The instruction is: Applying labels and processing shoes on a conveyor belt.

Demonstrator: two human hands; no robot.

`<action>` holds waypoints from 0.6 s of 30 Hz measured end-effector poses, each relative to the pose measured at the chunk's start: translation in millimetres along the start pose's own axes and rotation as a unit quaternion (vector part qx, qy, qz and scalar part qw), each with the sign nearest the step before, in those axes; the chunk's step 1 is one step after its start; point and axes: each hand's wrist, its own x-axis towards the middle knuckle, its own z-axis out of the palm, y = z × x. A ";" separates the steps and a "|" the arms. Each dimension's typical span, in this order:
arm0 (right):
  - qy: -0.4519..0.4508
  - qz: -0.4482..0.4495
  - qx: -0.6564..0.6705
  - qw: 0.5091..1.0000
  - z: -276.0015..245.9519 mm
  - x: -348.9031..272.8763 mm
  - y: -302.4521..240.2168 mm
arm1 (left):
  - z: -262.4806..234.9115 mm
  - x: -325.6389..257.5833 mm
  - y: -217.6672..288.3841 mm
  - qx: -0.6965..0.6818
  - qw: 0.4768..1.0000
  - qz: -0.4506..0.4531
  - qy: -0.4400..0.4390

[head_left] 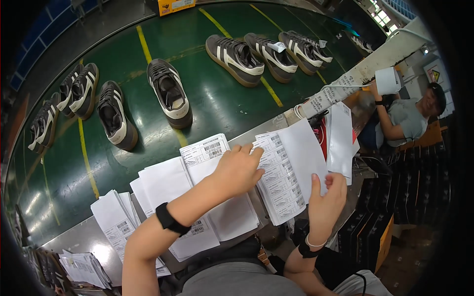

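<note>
My left hand [239,170] reaches across several stacks of paper, fingers bent and apart, at the left edge of a stack of printed label sheets [282,182]. A white sheet [301,153] lies over the right part of that stack, blank side up. Beside its lower right edge is my right hand [328,200], thumb raised and fingers loosely curled, with a gap between them. Beneath my left wrist lie more label sheets [206,150] and white papers [165,177]. Whether my left fingertips press on the paper is hard to tell.
Black shoes with white stripes [170,93] stand on the green conveyor belt [123,163] ahead. More paper [113,217] lies at the left on the metal ledge. A person [410,116] at the right holds a white roll [387,80]. Stacked dark boxes [368,234] stand at the lower right.
</note>
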 end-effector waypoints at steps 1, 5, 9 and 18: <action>0.065 0.034 -0.095 0.993 2.7 -4.6 16.7 | 16.9 9.9 -4.1 0.029 0.998 -0.005 0.046; 0.067 0.081 -0.167 0.980 18.9 -24.8 66.3 | 40.9 35.7 -10.1 0.128 0.988 -0.058 0.056; -0.190 0.070 -0.056 0.978 6.8 -26.1 59.2 | 37.8 50.6 -20.5 0.165 0.976 -0.142 -0.025; -0.292 -0.103 0.055 0.949 20.3 -43.7 36.8 | 16.8 51.6 -37.6 -0.479 0.816 -0.322 -0.033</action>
